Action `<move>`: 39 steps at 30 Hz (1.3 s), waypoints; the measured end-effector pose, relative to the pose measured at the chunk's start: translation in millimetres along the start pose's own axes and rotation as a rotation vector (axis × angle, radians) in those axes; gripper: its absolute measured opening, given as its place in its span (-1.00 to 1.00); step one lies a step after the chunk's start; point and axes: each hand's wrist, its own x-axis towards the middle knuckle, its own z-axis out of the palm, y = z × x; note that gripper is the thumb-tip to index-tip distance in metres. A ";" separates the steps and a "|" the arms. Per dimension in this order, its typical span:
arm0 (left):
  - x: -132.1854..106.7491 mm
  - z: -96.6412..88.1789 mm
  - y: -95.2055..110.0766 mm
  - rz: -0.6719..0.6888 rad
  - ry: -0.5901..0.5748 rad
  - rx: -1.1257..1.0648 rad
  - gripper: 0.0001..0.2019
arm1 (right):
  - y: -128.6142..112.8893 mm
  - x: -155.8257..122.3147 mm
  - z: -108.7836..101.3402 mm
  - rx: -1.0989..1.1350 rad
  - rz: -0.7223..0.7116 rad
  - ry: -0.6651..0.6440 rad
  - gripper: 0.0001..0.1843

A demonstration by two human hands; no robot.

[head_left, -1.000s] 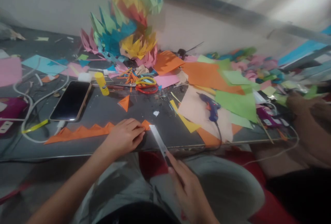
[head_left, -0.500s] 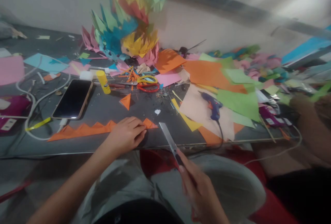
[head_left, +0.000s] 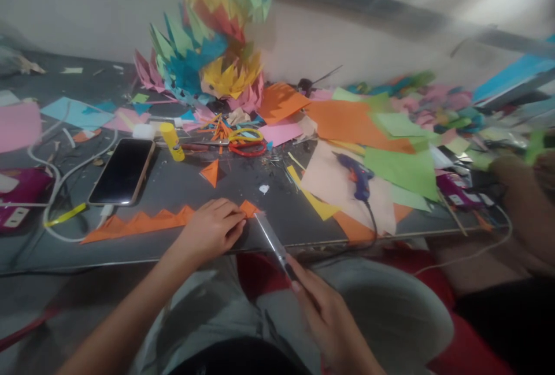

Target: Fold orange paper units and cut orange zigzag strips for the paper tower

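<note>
A strip of folded orange paper with a row of pointed peaks (head_left: 147, 223) lies along the table's front edge. My left hand (head_left: 217, 225) presses on it near its right end, fingers curled together and hiding part of it. Past those fingers the strip's end peak (head_left: 248, 208) shows. My right hand (head_left: 323, 303) is closed round a box cutter (head_left: 271, 240), its long blade out. The blade's tip is at the right end of the strip; whether it touches the paper I cannot tell. A single folded orange triangle (head_left: 210, 173) lies beyond my left hand.
A phone (head_left: 122, 171), a yellow glue stick (head_left: 172, 141) and scissors (head_left: 247, 143) lie behind the strip. A glue gun (head_left: 356, 175) rests on paper sheets to the right. A tall folded-paper model (head_left: 217, 57) stands at the back. Another person's arm (head_left: 522, 201) is at far right.
My right hand has moved the box cutter left and slightly down, bringing the blade tip to the strip's right end. My left hand stays on the strip.
</note>
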 end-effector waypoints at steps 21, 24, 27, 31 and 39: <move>-0.2 0.1 0.1 0.014 0.004 0.016 -0.81 | -5.9 4.0 -5.4 -0.049 0.009 0.015 -0.55; 0.2 -0.7 0.7 0.015 0.006 0.023 -0.81 | 0.2 2.8 -8.7 -0.030 0.054 0.023 -0.54; 0.4 -1.0 1.3 0.006 0.013 0.025 -0.81 | 7.2 0.5 -12.0 0.000 0.044 0.016 -0.52; 0.4 -0.8 1.6 0.002 0.015 0.014 -0.82 | 8.9 -2.1 -16.2 0.085 0.113 -0.012 -0.50; 0.1 0.7 -0.5 -0.007 -0.025 0.006 -0.81 | 11.5 4.6 -37.5 0.221 0.349 -0.199 -0.40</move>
